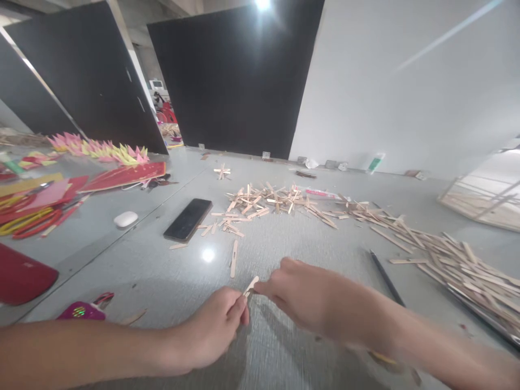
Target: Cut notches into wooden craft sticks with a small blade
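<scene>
Both hands, left hand and right hand, are pinching one short pale wooden stick between their fingertips, grip clamped, just above the grey table. Beyond the stick are lying a black phone and a scattered pile of wooden sticks.

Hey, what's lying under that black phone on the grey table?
The black phone lies flat on the grey table. A few pale wooden sticks lie beside its near edge. Anything beneath the phone is covered.
</scene>
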`<state>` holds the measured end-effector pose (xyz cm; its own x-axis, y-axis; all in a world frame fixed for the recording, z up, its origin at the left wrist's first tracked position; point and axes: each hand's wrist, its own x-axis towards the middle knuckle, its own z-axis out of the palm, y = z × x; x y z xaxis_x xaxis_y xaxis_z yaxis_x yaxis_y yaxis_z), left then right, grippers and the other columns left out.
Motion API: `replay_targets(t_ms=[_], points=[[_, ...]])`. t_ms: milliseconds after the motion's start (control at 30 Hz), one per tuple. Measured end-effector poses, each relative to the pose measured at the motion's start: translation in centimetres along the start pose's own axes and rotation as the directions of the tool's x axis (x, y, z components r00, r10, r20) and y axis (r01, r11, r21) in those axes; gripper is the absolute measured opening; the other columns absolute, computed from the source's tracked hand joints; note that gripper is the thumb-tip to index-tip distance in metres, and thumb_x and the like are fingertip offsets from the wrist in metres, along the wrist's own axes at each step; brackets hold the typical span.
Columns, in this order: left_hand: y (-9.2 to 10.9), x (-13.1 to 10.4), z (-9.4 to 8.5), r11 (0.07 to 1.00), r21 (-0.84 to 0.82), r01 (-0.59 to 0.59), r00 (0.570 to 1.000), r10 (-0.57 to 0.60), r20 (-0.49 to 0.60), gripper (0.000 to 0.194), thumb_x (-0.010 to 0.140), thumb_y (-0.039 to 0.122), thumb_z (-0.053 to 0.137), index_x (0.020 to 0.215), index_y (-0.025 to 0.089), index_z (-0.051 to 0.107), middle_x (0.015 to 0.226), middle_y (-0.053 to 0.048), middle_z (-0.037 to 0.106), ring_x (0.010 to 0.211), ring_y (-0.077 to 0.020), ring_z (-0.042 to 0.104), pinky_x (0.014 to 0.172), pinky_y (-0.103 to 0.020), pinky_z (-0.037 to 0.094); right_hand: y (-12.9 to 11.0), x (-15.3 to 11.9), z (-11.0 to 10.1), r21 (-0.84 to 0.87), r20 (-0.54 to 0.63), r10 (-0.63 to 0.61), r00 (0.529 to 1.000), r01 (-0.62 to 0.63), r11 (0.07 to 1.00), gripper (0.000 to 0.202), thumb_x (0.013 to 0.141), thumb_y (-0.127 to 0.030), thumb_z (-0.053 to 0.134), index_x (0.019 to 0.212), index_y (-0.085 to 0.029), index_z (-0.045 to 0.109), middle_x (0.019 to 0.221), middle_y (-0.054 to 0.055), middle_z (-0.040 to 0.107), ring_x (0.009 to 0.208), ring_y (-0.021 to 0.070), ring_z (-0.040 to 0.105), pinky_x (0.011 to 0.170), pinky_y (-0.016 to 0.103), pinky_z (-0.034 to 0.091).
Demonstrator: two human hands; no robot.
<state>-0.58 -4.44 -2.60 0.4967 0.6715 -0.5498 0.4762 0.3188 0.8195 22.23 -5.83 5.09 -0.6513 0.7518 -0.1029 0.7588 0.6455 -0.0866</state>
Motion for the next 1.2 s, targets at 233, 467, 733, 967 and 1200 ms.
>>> replay_targets(t_ms=[233, 467, 733, 967, 1200], points=[[0.7, 0.0, 0.2, 1.000, -0.002, 0.010, 1.000, -0.011, -0.020, 0.036, 0.103, 0.054, 0.037, 0.086, 0.023, 0.046, 0.051, 0.013, 0.029, 0.045, -0.0106, 0.023, 0.044, -0.026, 0.019, -3.4, -2.7, 6.0, -0.147, -0.022, 0.069, 0.997, -0.071, 0.987, 0.086, 0.066, 0.006, 0.045, 0.152, -0.005, 0.043, 0.087, 0.008, 0.074, 0.065, 0.0227, 0.068, 0.056, 0.033, 0.047], [1.4, -0.3, 0.1, 0.998, -0.018, 0.055, 0.998, -0.055, -0.005, 0.031, 0.107, 0.042, 0.032, 0.087, 0.022, 0.046, 0.053, 0.012, 0.032, 0.047, -0.0106, 0.024, 0.046, -0.027, 0.020, -3.7, -0.6, 3.6, -0.170, -0.005, 0.067, 0.998, -0.067, 0.983, 0.058, 0.070, -0.001, 0.055, 0.125, -0.015, 0.067, 0.077, 0.006, 0.072, 0.060, 0.0230, 0.068, 0.052, 0.033, 0.041], [2.3, -0.3, -0.2, 0.995, -0.059, 0.083, 0.996, -0.081, 0.030, 0.034, 0.111, 0.031, 0.020, 0.089, 0.023, 0.044, 0.050, 0.013, 0.026, 0.046, -0.0110, 0.018, 0.046, -0.028, 0.018, -3.1, -1.2, -0.3, -0.082, 0.023, 0.100, 0.995, -0.098, 0.992, 0.064, 0.071, 0.008, 0.054, 0.131, -0.014, 0.064, 0.085, 0.007, 0.072, 0.067, 0.0225, 0.069, 0.057, 0.032, 0.046], [1.6, 0.3, -0.6, 0.998, -0.045, 0.046, 0.996, -0.042, 0.076, 0.039, 0.112, 0.035, 0.019, 0.089, 0.022, 0.046, 0.048, 0.013, 0.026, 0.044, -0.0107, 0.019, 0.044, -0.027, 0.019, -2.2, -2.4, 0.0, 0.266, 0.048, 0.138, 0.989, -0.146, 0.953, 0.084, 0.076, 0.003, 0.058, 0.149, -0.038, 0.049, 0.077, -0.003, 0.072, 0.061, 0.0159, 0.068, 0.060, 0.027, 0.049], [1.7, 0.2, -0.6, 0.998, -0.018, 0.058, 0.995, -0.056, 0.084, 0.036, 0.111, 0.032, 0.024, 0.087, 0.022, 0.048, 0.046, 0.013, 0.027, 0.042, -0.0107, 0.020, 0.042, -0.027, 0.018, -1.7, -3.7, 2.2, 0.276, -0.047, 0.214, 0.976, -0.194, 0.942, 0.073, 0.087, 0.000, 0.050, 0.149, -0.038, 0.051, 0.080, -0.001, 0.074, 0.066, 0.0153, 0.068, 0.062, 0.025, 0.047]])
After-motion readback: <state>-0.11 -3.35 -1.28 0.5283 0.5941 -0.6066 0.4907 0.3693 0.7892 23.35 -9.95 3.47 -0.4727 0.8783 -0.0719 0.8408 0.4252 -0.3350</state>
